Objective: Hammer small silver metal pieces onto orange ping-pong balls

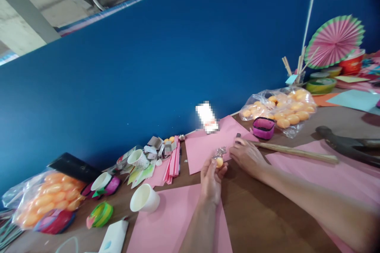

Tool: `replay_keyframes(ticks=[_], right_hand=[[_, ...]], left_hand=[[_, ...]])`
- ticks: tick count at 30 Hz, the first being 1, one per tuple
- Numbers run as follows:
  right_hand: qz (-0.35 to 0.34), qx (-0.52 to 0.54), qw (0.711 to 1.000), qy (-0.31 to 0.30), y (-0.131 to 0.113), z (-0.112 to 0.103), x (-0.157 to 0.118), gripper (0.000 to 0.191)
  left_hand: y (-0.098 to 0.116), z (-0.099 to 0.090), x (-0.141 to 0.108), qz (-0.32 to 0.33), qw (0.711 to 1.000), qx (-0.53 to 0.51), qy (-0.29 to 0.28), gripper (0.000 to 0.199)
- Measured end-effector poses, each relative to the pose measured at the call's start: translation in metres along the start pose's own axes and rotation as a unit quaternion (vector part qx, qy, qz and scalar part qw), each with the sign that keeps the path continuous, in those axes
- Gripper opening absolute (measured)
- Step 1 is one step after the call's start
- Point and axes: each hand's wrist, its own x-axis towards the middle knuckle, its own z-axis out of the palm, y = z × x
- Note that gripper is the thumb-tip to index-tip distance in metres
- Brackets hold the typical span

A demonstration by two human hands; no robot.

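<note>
My left hand [213,182] is closed, palm up, around a small orange ball [219,162]. Just above the ball is a cluster of shiny silvery bits [220,151], too small to make out. My right hand [246,155] rests to the right with its fingers curled down; what they hold, if anything, is hidden. A small dark piece [238,136] shows beyond its fingers. From behind that hand a wooden stick [299,153] runs to the right. Under and beyond both hands lies a pink paper sheet [197,152].
Bags of orange balls [292,106] stand at the back right and far left. A dark claw-like tool [341,142] lies right. Left are a white cup [144,198], pink strips [172,166], green tape [101,214] and a white box [114,237]. The blue wall [178,67] closes the back.
</note>
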Motion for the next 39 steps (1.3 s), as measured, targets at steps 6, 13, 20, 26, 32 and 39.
replay_keyframes(ticks=[6,13,20,26,32,39], right_hand=[[0.02,0.055,0.998,0.032,0.003,-0.004,-0.001,0.018],[0.02,0.159,0.985,0.067,-0.001,-0.008,-0.003,0.02],[0.109,0.459,0.881,0.038,-0.019,-0.002,-0.009,0.016],[0.158,0.574,0.803,-0.031,-0.024,-0.002,-0.012,0.019],[0.159,0.582,0.796,-0.047,-0.026,-0.004,-0.012,0.023],[0.167,0.589,0.789,-0.053,-0.026,-0.004,-0.012,0.02]], left_hand=[[-0.002,-0.002,0.002,0.006,1.0,0.023,-0.002,0.039],[-0.002,0.001,0.001,0.019,1.0,0.009,0.012,0.046],[-0.001,0.005,0.001,0.036,0.999,0.01,-0.015,0.04],[-0.001,0.007,0.001,0.033,0.999,0.035,-0.018,0.042],[-0.001,0.009,0.0,0.037,0.998,0.053,-0.022,0.043],[0.0,0.009,-0.001,0.041,0.996,0.069,-0.025,0.042]])
